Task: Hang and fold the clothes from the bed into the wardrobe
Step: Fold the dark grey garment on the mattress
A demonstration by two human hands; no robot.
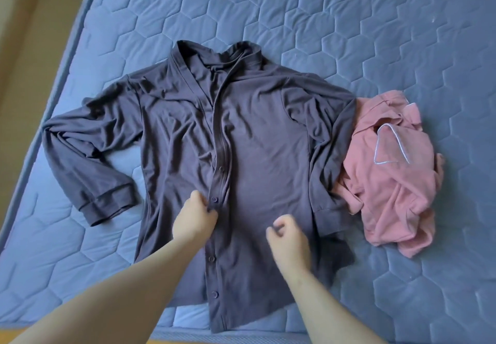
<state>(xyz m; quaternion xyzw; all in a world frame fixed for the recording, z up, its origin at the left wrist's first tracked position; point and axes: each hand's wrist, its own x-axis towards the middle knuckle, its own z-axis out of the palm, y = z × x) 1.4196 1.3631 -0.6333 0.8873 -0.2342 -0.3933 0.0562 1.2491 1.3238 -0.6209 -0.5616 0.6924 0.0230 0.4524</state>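
The left grip (194, 220) pinches the front edge of the shirt (263, 134); the right grip (288, 239) is clenched on nothing, just above the cloth. The shirt lies spread, front up, on the bed (349, 21), touching a crumpled pink garment (389, 182)

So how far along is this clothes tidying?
Early days. Done: the dark grey button-front long-sleeved shirt lies spread flat on the blue quilted mattress. In hand: the left hand pinches its button strip; the right hand hovers curled nearby, seemingly empty. Left: folding or hanging that shirt, then the crumpled pink garment with pale piping beside it. No wardrobe in view.
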